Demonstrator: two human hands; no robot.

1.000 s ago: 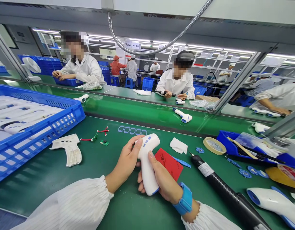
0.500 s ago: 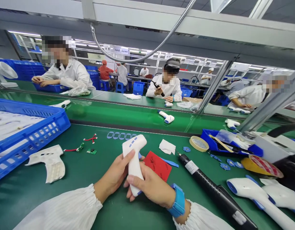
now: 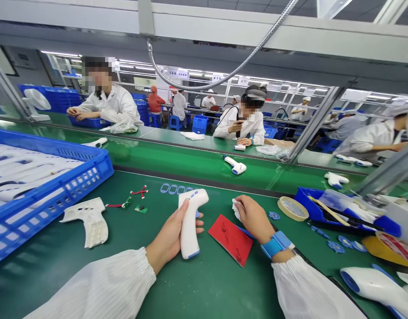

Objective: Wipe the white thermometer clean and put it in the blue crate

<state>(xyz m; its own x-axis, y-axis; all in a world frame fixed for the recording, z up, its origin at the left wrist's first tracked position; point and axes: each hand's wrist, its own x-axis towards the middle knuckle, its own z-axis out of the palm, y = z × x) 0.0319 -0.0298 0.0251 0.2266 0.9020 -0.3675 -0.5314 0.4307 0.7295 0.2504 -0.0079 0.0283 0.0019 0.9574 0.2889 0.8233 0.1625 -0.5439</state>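
While our left hand (image 3: 169,237) wraps around a white infrared thermometer (image 3: 190,226) at lower centre, upright over the green desk (image 3: 204,288), our right hand (image 3: 255,218) pinches a white cloth (image 3: 236,209) just beside it.

Left hand (image 3: 167,237) grips white thermometer (image 3: 189,226); right hand (image 3: 253,218) pinches white wipe (image 3: 236,209).

Thermometer (image 3: 189,230) was white, blue buttons; card (image 3: 231,239) red, black-marked; cloth (image 3: 236,209) white; wrist strap (image 3: 276,244) blue; surface (image 3: 210,292) green.

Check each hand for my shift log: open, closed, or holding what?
Left hand: closed, holding a white handheld thermometer.
Right hand: closed, pinching a white wipe.
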